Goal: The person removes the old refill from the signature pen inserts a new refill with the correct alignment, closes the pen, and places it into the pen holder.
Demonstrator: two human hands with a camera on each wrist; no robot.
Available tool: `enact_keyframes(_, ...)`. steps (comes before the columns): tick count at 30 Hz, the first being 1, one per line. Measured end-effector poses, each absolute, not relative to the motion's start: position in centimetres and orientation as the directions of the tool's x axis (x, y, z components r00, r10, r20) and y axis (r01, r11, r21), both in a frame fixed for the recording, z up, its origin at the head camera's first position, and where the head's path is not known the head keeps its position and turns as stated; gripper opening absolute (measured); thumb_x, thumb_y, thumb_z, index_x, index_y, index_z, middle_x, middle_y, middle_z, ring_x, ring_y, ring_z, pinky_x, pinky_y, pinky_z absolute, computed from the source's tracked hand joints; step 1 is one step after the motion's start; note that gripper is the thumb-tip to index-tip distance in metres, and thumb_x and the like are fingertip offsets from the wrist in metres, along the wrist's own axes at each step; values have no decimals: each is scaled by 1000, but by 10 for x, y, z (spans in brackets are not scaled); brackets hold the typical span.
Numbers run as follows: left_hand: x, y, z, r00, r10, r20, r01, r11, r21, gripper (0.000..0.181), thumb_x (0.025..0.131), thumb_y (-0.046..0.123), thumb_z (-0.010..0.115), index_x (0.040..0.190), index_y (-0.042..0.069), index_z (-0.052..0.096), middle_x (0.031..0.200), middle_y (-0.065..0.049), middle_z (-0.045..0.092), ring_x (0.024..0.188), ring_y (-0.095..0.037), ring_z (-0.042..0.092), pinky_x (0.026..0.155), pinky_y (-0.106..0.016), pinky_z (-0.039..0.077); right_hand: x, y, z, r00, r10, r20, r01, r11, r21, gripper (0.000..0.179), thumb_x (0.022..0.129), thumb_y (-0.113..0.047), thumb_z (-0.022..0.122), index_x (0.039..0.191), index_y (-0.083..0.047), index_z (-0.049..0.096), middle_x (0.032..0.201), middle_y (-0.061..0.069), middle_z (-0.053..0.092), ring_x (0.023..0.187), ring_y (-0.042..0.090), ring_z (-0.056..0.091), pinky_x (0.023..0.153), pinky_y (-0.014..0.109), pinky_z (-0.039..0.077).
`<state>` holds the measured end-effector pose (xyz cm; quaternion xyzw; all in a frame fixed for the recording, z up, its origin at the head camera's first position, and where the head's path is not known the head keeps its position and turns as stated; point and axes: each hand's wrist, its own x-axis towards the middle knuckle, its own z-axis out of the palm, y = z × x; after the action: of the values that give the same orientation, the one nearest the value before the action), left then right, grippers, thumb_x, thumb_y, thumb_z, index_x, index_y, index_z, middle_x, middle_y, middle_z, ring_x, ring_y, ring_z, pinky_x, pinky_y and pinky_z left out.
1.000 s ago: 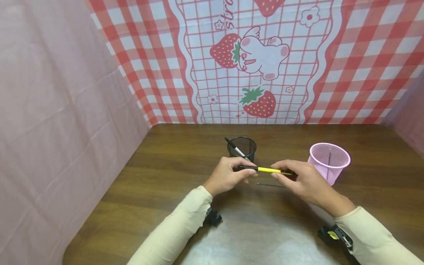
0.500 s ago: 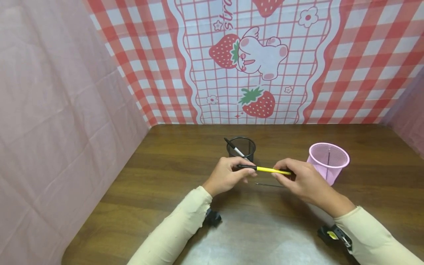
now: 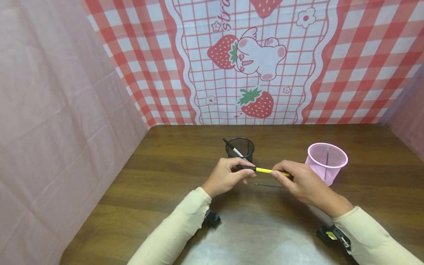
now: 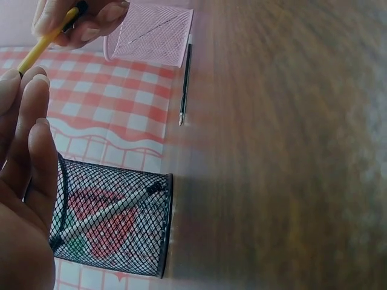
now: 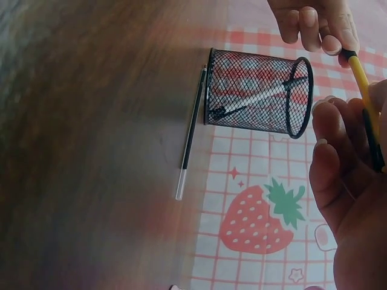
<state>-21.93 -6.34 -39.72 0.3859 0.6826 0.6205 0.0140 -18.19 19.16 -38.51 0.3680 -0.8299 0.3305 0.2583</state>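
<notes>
Between both hands, above the table, a yellow-and-black pen (image 3: 263, 170) is held roughly level. My left hand (image 3: 225, 176) pinches its black end between thumb and fingers. At the other end, my right hand (image 3: 306, 186) pinches the yellow barrel with thumb and index finger; the right wrist view shows a black piece (image 5: 371, 136) lying along the barrel in that hand, its far part hidden by the palm. Below the hands, a slim dark pen refill (image 4: 185, 84) with a clear end lies on the table. Just behind the left hand stands a black mesh pen holder (image 3: 248, 147).
A black-capped white marker (image 3: 236, 150) leans inside the black holder. To the right stands a pink mesh pen holder (image 3: 322, 171) with a thin dark rod (image 3: 327, 163) in it. A checked strawberry cloth (image 3: 258, 105) hangs behind the wooden table (image 3: 165, 162).
The right thumb and fingers have shifted slightly left along the pen, and less of the yellow barrel shows. The left hand keeps its hold; the holders and refill stay put.
</notes>
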Motion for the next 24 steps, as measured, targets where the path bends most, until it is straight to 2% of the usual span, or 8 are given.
enact_keyframes(4, -219, -64, -397, -704, 542, 459, 516, -54, 855, 18, 95, 6, 69, 110, -2, 72, 91, -12, 76, 63, -35, 66, 60, -52, 58, -181, 191, -384, -610, -447, 654, -771, 525, -361, 24, 85, 2, 75, 93, -20, 68, 78, -16, 57, 64, 0, 48, 56, 14, 40)
enact_keyframes(12, -218, -63, -396, -699, 552, 454, 513, -55, 857, 17, 94, 1, 68, 111, -4, 72, 92, -15, 75, 63, -24, 66, 61, -47, 59, -179, 190, -383, -652, -452, 609, -748, 515, -419, 26, 91, 1, 70, 86, -24, 64, 71, -18, 52, 59, -2, 47, 52, 16, 41)
enact_keyframes(16, -218, -63, -396, -710, 554, 434, 478, -73, 875, 16, 95, 2, 68, 108, -5, 72, 91, -16, 75, 70, -37, 68, 62, -44, 60, -179, 189, -383, -660, -456, 598, -745, 501, -440, 28, 93, 0, 68, 84, -26, 63, 70, -18, 53, 59, -1, 48, 52, 16, 41)
enact_keyframes(19, -218, -64, -395, -715, 558, 421, 456, -84, 886, 15, 95, 4, 68, 106, -5, 72, 91, -15, 75, 76, -48, 67, 63, -43, 61, -179, 189, -383, -660, -443, 607, -744, 502, -441, 24, 91, 0, 70, 88, -24, 67, 72, -17, 55, 60, 0, 49, 53, 16, 41)
enact_keyframes(24, -218, -64, -396, -714, 560, 422, 463, -75, 883, 15, 96, 7, 69, 105, -5, 72, 88, -13, 75, 75, -51, 66, 64, -44, 61, -180, 188, -384, -631, -441, 639, -765, 488, -419, 29, 81, 2, 79, 97, -20, 68, 80, -15, 60, 63, 1, 51, 55, 15, 42)
